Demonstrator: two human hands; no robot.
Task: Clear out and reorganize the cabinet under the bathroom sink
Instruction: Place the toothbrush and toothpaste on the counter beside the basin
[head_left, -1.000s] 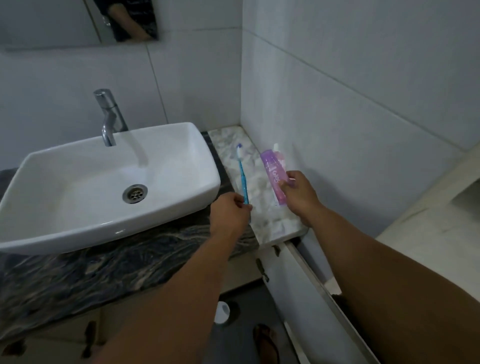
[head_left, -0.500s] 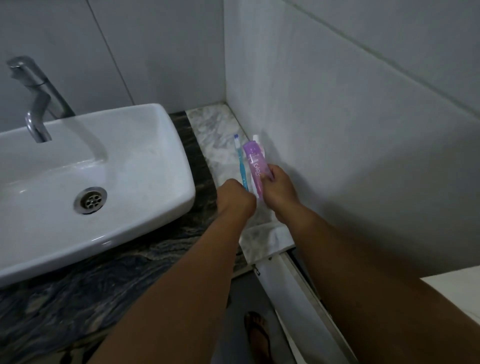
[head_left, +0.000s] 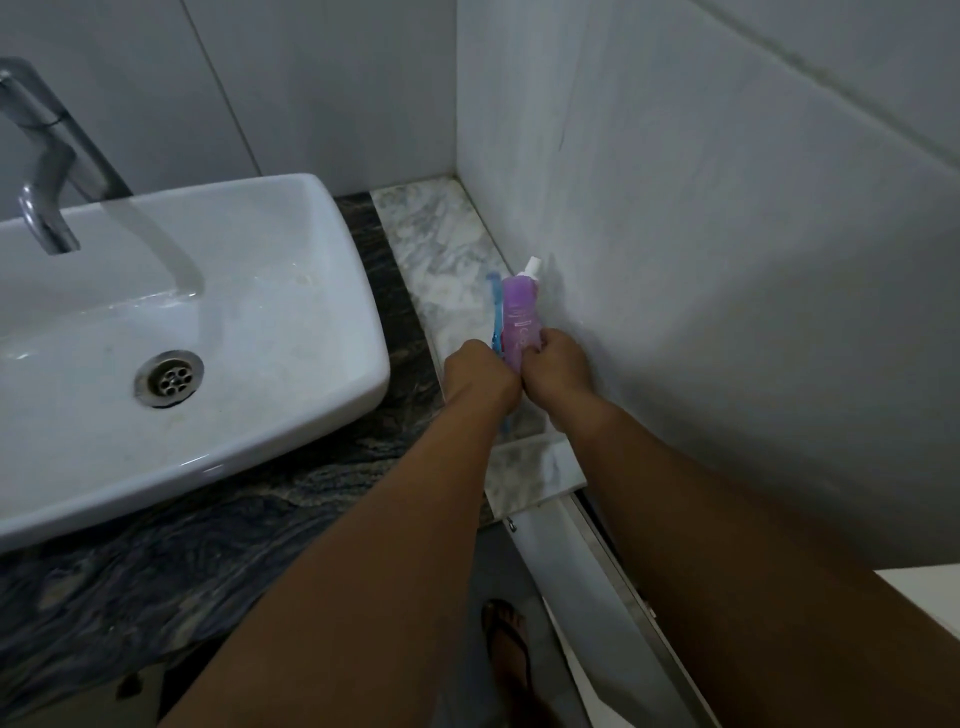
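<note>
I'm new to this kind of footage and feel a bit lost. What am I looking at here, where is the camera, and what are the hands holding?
There is no machine: a person wears a camera on the head, looking down at their own arms. The left hand grips a blue toothbrush. The right hand grips a purple tube with a white cap. Both items are over a pale marble ledge in the wall corner, beside a white sink with a metal tap. Below, a white cabinet door stands open.
</note>
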